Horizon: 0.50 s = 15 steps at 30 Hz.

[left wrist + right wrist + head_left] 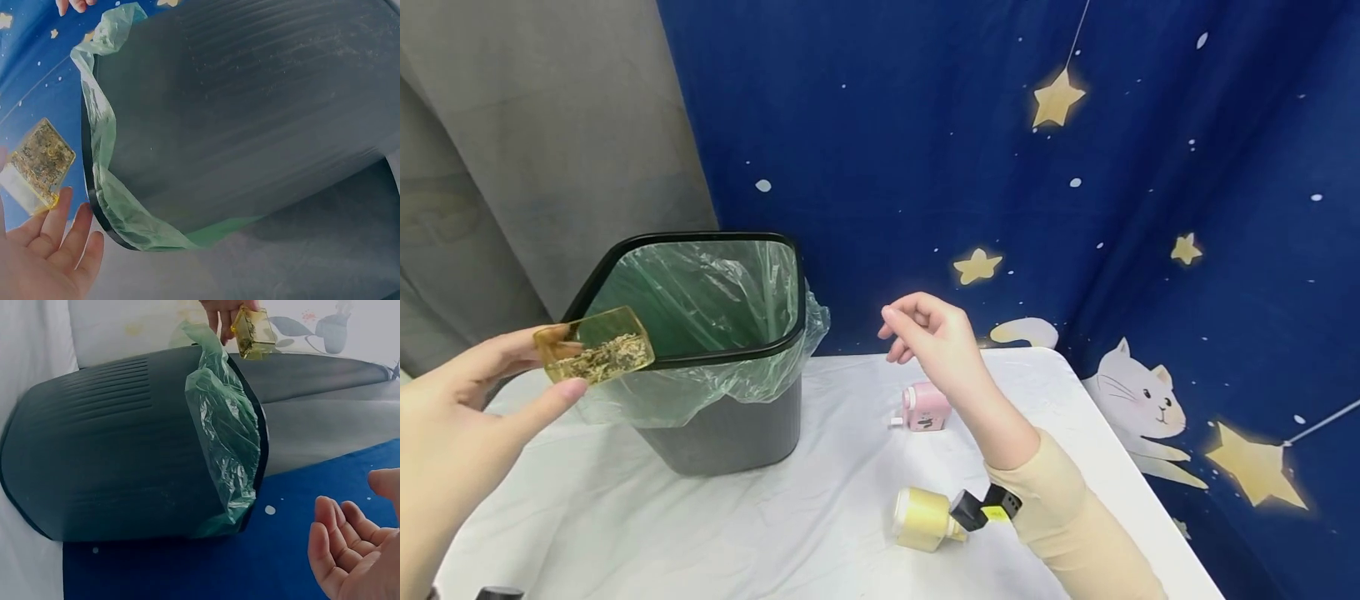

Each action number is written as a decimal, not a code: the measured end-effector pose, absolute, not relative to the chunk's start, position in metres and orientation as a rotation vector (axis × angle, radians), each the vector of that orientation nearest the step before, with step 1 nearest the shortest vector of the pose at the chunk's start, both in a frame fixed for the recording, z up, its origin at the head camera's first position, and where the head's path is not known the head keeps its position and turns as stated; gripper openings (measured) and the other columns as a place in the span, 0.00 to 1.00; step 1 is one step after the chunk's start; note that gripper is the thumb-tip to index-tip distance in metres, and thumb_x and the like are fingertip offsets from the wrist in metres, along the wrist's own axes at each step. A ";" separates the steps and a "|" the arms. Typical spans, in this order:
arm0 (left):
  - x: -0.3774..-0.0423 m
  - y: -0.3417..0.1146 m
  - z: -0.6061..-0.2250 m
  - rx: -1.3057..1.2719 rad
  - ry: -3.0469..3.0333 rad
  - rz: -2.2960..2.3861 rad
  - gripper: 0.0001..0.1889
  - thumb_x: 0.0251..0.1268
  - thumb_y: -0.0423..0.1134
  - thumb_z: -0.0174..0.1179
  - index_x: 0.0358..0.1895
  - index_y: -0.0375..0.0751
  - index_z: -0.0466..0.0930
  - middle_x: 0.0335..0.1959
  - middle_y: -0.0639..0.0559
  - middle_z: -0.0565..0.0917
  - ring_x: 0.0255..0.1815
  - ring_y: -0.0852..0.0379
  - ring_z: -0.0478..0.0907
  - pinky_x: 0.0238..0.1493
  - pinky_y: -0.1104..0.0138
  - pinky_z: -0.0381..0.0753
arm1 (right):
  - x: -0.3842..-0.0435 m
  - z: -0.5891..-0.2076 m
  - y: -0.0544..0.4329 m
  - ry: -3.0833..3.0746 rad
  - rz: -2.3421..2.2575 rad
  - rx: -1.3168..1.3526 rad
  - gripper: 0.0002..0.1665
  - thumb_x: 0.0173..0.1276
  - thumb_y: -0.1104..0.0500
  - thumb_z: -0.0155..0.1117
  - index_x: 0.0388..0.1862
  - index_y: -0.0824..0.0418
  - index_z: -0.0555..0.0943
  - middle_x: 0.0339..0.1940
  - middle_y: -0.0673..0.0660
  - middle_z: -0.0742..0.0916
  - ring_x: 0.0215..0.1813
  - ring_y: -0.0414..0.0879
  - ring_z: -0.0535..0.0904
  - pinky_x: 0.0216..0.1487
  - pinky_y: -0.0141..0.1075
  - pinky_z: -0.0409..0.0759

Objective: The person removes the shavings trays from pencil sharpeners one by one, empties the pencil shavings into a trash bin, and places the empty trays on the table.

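Note:
My left hand (471, 417) pinches a small see-through yellow box (597, 348) between thumb and fingers, at the near left rim of the trash bin (722, 450). Brownish shavings lie inside the box, seen in the left wrist view through its wall as a packed layer. A pale green plastic liner (737, 379) covers the inside of the bin and hangs over its black rim. My right hand (936, 342) hovers to the right of the bin, fingers loosely bent and holding nothing.
A pink gadget with a small white knob (925, 408) lies on the white-covered table (760, 533), below my right hand. Nearer stands a yellow gadget (921, 518) of similar size. Behind hang a grey curtain (572, 125) and a blue starry curtain (887, 125).

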State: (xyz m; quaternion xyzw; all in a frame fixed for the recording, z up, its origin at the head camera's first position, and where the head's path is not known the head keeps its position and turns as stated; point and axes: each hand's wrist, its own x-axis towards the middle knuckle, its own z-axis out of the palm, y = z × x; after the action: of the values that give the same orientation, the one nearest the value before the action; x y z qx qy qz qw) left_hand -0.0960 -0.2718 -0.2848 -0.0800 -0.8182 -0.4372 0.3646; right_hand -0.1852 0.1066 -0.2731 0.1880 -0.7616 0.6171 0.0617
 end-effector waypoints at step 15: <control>-0.111 -0.278 -0.278 -0.053 -2.171 -1.101 0.24 0.50 0.26 0.71 0.54 0.41 0.82 0.38 0.75 0.80 0.43 0.76 0.75 0.47 0.86 0.66 | -0.213 -0.281 0.063 -2.459 2.125 0.424 0.22 0.69 0.48 0.61 0.51 0.65 0.79 0.33 0.60 0.86 0.23 0.47 0.80 0.32 0.39 0.83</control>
State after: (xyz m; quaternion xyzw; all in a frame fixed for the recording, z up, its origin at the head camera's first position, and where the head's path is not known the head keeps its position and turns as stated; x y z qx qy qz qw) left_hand -0.1108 -0.2779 -0.2778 -0.0204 -0.8366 -0.4243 0.3459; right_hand -0.2130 0.0633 -0.2807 0.1291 -0.7485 0.6469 -0.0677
